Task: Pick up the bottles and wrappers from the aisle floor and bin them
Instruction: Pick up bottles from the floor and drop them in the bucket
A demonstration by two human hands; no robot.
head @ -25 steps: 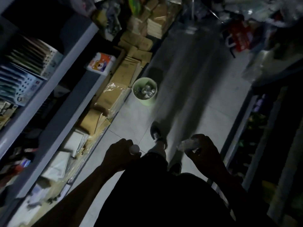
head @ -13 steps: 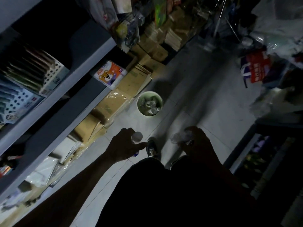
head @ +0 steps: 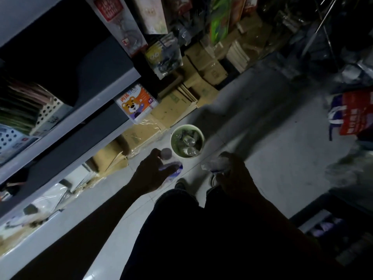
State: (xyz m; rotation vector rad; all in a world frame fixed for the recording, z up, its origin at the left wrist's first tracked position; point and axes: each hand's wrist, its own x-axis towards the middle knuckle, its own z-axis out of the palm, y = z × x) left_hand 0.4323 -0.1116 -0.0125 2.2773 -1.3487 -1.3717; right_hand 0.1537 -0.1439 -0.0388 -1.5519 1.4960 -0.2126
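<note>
Just short of the bin (head: 175, 131), left hand (head: 149, 174) curled round a light, crushable bottle (head: 169, 161), right hand (head: 232, 170) pinching a flimsy wrapper (head: 214, 165).

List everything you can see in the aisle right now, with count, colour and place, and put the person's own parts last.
bin: one, pale green, on the floor ahead of the feet, bottles already inside.
bottle: one, clear with a blue label and pale cap, gripped in the left hand.
wrapper: one, clear crumpled plastic, gripped in the right hand.
cardboard boxes: many, brown, along the base of the shelving.
shelving: one grey unit at left, stocked.
tiger pack: one, white and orange, on a shelf edge.
red bag: one, at right.
left hand: near the bin.
right hand: beside the bin.
shoes: two, dark.
</note>
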